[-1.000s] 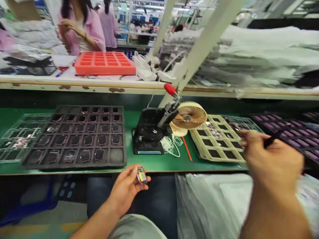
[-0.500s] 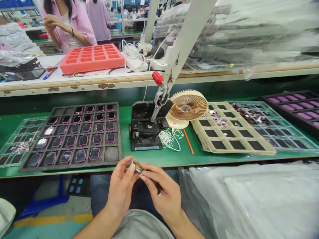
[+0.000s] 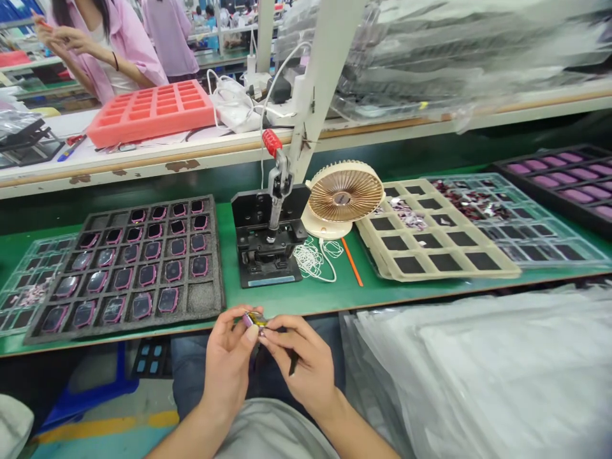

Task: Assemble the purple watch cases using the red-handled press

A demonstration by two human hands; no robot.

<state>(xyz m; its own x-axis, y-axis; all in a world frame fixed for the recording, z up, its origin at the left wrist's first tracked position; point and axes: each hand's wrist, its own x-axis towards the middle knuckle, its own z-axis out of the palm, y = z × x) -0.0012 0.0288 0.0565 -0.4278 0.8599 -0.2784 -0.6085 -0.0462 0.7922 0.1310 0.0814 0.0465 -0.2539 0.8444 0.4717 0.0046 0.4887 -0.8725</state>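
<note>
**A tight two-handed pinch**

A green workbench [image 3: 287, 301] carries a black foam tray [image 3: 119, 328] of pink-rimmed parts [image 3: 147, 275] and a black hand press [image 3: 253, 255]. Just in front of its edge, the left hand [image 3: 228, 363] pinches a small yellow-and-pink part [image 3: 254, 320] between thumb and fingers. The right hand [image 3: 301, 360] presses against it, curled around a thin black tool [image 3: 292, 364].

No text is readable, even the press's blue label [image 3: 264, 281].
</note>
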